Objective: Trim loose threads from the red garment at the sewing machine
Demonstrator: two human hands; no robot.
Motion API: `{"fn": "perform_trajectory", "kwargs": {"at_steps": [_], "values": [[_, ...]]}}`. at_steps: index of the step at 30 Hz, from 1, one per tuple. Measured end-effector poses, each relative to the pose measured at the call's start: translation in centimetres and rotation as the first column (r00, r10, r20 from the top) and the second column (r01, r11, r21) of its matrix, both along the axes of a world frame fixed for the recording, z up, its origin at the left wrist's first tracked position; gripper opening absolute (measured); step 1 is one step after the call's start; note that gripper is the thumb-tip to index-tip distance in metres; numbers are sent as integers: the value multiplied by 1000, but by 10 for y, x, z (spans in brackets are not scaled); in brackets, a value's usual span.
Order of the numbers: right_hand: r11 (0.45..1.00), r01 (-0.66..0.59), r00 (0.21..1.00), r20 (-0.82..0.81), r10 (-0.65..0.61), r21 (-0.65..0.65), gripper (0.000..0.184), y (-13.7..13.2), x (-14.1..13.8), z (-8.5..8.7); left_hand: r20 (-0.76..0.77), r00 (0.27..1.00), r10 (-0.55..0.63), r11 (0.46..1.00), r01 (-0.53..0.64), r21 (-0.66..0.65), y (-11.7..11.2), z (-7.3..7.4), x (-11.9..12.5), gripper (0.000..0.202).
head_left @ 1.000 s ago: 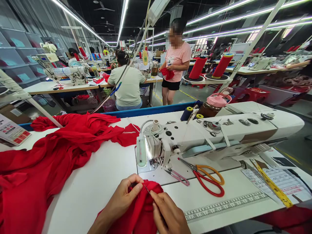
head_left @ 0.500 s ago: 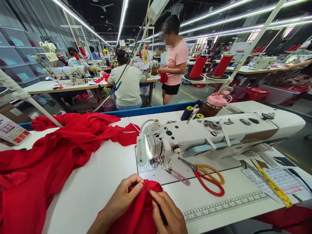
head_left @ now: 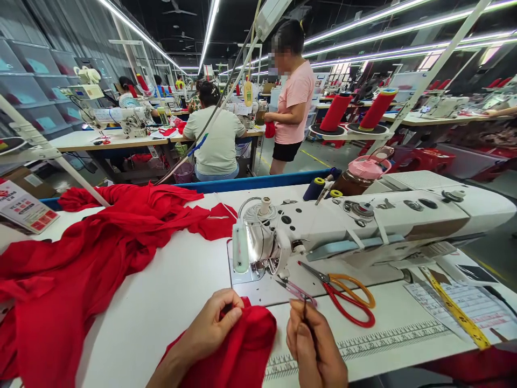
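Observation:
My left hand [head_left: 218, 323] is closed on the upper edge of a piece of red fabric [head_left: 248, 345], pinching it between thumb and fingers. The cloth hangs down over the table's front edge. To the right, apart from the cloth, my right hand [head_left: 315, 345] is wrapped round a slim dark pointed tool [head_left: 305, 312]; its exact kind is unclear. Just beyond that hand lie pink thread snips [head_left: 298, 291] and scissors [head_left: 343, 293] with one red and one orange handle. A white sewing machine [head_left: 278, 242] stands behind both hands.
A large heap of red fabric [head_left: 100, 253] covers the table's left side. A printed ruler [head_left: 388, 337], a yellow tape measure [head_left: 456, 307] and a written sheet [head_left: 428, 296] lie at right. Behind the machine are thread spools [head_left: 314, 188] and a pink-lidded jar [head_left: 367, 170]. Co-workers [head_left: 293, 97] are beyond.
My right hand has moved away from the cloth to the right, with the dark tool still in it. My left hand keeps its pinch on the red fabric. The view has shifted slightly.

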State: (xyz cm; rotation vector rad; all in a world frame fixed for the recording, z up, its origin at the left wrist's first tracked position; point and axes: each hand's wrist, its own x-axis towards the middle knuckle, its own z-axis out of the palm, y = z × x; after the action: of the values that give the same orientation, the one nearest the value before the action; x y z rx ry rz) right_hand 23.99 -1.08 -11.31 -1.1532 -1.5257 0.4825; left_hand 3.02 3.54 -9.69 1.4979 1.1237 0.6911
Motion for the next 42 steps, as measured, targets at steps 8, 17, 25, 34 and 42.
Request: {"fn": "perform_trajectory", "kwargs": {"at_steps": [8,17,25,34,42], "values": [[958,-263,834,526,165,117,13,23,-6,31,31,999,-42,999,41,12,-1,2,3,31],[927,-349,709,685,165,138,17,35,-16,29,36,998,-61,998,60,30,-1,2,4,19],[963,-158,772,635,-16,217,21,37,-22,7,-11,998,-62,997,62,40,-3,1,3,24],[963,-97,767,636,-90,253,20,33,-28,-1,-72,988,-139,988,143,53,-4,-4,10,19],[994,-63,822,569,0,92,19,48,26,16,-82,989,-125,991,128,33,-2,11,5,30]]}}
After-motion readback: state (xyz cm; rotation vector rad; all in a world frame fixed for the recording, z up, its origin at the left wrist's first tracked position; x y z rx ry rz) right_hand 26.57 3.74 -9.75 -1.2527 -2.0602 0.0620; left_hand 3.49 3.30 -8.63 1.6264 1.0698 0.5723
